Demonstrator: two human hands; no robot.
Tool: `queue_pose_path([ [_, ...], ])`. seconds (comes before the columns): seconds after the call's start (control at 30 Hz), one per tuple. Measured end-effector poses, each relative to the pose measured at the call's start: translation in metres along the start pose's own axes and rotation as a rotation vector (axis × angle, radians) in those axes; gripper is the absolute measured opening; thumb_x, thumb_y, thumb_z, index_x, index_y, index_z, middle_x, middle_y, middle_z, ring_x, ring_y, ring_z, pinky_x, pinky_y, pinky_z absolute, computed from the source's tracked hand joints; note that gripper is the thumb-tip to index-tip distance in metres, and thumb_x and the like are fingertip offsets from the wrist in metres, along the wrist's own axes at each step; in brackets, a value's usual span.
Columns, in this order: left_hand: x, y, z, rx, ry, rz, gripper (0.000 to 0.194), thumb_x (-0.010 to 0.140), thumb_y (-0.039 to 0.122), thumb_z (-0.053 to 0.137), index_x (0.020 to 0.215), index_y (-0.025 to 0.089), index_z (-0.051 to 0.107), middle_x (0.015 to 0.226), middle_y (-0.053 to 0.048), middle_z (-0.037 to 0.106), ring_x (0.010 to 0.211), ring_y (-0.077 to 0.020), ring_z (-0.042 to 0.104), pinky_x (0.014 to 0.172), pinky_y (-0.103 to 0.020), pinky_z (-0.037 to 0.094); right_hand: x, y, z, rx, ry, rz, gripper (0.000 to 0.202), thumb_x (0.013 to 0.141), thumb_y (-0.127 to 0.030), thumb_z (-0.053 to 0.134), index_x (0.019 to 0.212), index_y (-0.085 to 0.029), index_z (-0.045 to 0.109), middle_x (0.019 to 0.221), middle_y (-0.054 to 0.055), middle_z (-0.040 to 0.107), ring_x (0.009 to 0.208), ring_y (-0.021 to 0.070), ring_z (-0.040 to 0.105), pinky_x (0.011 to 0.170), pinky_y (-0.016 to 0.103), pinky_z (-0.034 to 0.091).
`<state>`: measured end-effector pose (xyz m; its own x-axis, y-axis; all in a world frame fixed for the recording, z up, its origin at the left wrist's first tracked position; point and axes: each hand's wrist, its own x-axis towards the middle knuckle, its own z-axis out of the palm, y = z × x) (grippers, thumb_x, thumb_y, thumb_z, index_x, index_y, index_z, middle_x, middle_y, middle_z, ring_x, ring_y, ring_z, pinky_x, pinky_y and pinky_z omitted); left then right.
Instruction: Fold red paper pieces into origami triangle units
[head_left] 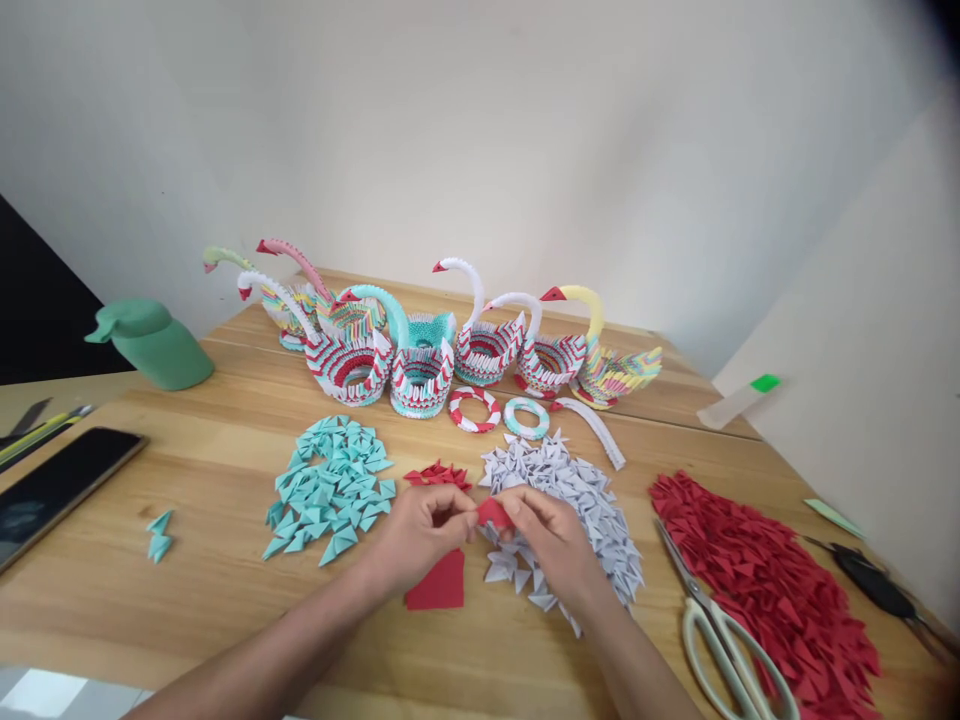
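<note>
A small red paper piece [493, 513], partly folded, is held up between both hands over the middle of the table. My left hand [426, 535] pinches its left edge, thumb and forefinger together. At the other side my right hand [553, 540] grips it with thumb and fingers. Red paper sheets [436, 582] lie flat beneath my left hand. Just behind it is a small heap of folded red pieces [439, 474]. A pile of pale lilac folded triangles [600, 510] spreads around and behind my right hand. Turquoise folded triangles [330, 480] lie to the left.
Several paper swans [424, 375] stand along the back, with two paper rings [475, 410] and a loose white neck [596, 428] before them. Scissors [720, 625] lie by a large red pile [765, 580]. A phone [64, 490] and green container [161, 345] are left.
</note>
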<state>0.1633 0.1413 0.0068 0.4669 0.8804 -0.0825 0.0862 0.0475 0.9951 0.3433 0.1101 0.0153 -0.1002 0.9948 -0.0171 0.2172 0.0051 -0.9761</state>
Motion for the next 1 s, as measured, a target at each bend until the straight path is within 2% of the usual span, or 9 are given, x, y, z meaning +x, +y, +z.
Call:
queue_pose_path([
  [0.13,0.002,-0.001,-0.004,-0.081,0.052,0.009,0.022,0.078,0.031,0.057,0.066,0.013,0.058,0.061,-0.001,0.058,0.055,-0.0104,0.047,0.055,-0.022,0.036,0.000,-0.002,-0.002,-0.002,-0.028,0.025,0.033,0.086,-0.047,0.055,0.074,-0.018,0.064,0.067,0.001,0.061,0.063,0.0146,0.056,0.059,0.024,0.045],
  [0.4,0.005,-0.004,-0.003,-0.141,0.033,0.015,0.030,0.078,0.041,0.062,0.072,0.012,0.063,0.062,-0.001,0.060,0.056,-0.0095,0.049,0.057,-0.021,0.038,-0.001,-0.007,0.003,-0.110,-0.072,0.040,0.031,0.087,-0.041,0.051,0.068,-0.019,0.059,0.065,-0.001,0.058,0.058,0.0128,0.051,0.055,0.022,0.043],
  [0.57,0.007,-0.009,-0.003,-0.254,0.002,-0.079,0.040,0.070,0.050,0.069,0.074,0.012,0.062,0.059,-0.001,0.061,0.051,-0.0081,0.050,0.055,-0.021,0.041,-0.001,-0.002,0.004,-0.104,-0.095,0.061,0.027,0.087,-0.038,0.051,0.071,-0.018,0.060,0.064,-0.001,0.056,0.058,0.0128,0.050,0.055,0.022,0.041],
  [0.7,0.007,-0.009,-0.003,-0.306,-0.003,-0.130,0.042,0.066,0.051,0.073,0.073,0.012,0.062,0.058,-0.001,0.063,0.048,-0.0070,0.051,0.052,-0.020,0.042,-0.001,0.005,0.005,-0.077,-0.102,0.070,0.026,0.087,-0.037,0.052,0.073,-0.018,0.060,0.064,-0.001,0.056,0.059,0.0128,0.050,0.055,0.023,0.041],
  [1.0,0.006,-0.005,-0.001,-0.354,0.003,-0.148,0.044,0.062,0.053,0.075,0.072,0.012,0.060,0.056,0.000,0.064,0.046,-0.0069,0.052,0.051,-0.019,0.042,0.000,0.008,0.007,-0.103,-0.092,0.049,0.024,0.088,-0.035,0.051,0.073,-0.019,0.060,0.065,-0.001,0.056,0.060,0.0127,0.050,0.057,0.023,0.043],
])
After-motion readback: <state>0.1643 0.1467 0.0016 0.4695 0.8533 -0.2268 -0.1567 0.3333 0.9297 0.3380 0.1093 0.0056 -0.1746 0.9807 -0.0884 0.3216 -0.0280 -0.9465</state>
